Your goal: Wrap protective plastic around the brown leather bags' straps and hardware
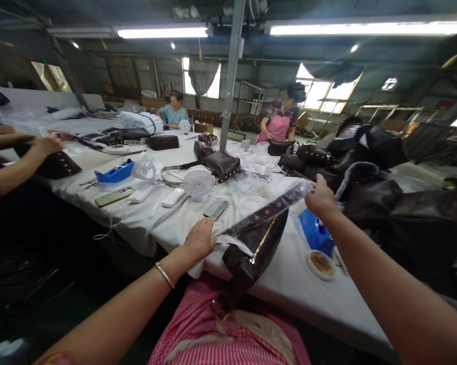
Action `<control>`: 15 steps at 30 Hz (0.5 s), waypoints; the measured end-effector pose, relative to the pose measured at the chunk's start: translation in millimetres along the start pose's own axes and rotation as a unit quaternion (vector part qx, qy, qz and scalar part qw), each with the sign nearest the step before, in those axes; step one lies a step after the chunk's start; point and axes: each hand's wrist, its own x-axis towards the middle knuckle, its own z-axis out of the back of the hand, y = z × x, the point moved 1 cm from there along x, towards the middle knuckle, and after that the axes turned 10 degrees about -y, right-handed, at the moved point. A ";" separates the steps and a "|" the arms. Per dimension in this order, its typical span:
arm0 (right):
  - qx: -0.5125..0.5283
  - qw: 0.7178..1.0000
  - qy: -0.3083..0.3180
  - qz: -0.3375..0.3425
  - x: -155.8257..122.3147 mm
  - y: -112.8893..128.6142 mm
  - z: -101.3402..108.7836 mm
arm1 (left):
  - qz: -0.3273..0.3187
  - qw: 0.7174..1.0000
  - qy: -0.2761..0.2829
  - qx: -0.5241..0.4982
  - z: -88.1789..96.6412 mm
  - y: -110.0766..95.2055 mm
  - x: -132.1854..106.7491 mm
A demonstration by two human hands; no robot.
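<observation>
A dark studded strap (268, 212) in a clear plastic sleeve is stretched between my two hands over the table. My left hand (200, 239) is closed on its near left end. At the upper right, my right hand (321, 197) grips the far end of the clear sleeve. Beneath the strap lies a dark brown leather handbag (266, 246) with a gold zipper, partly covered by it. A white strip (236, 244) runs from near my left hand to the zipper. The bag's buckled lower strap (232, 291) hangs over the table edge toward my lap.
A blue tape dispenser (315, 230) and a tape roll (321, 264) are by my right forearm. Ahead lie a phone (216, 209), a white fan (198, 182) and another blue dispenser (116, 172). Dark bags (422, 218) are piled right. A co-worker's hands (45, 147) work at left.
</observation>
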 end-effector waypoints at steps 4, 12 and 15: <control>0.102 0.989 0.016 0.107 -79.4 31.6 19.1 | 0.003 0.999 0.011 -0.038 -28.1 5.5 -31.2; 0.210 0.902 0.151 0.345 -234.5 93.7 57.5 | 0.020 0.977 0.094 -0.190 -36.6 -17.3 -69.1; 0.253 0.909 0.141 0.298 -235.2 102.4 49.7 | 0.039 0.952 0.073 -0.294 -35.3 -31.2 -61.9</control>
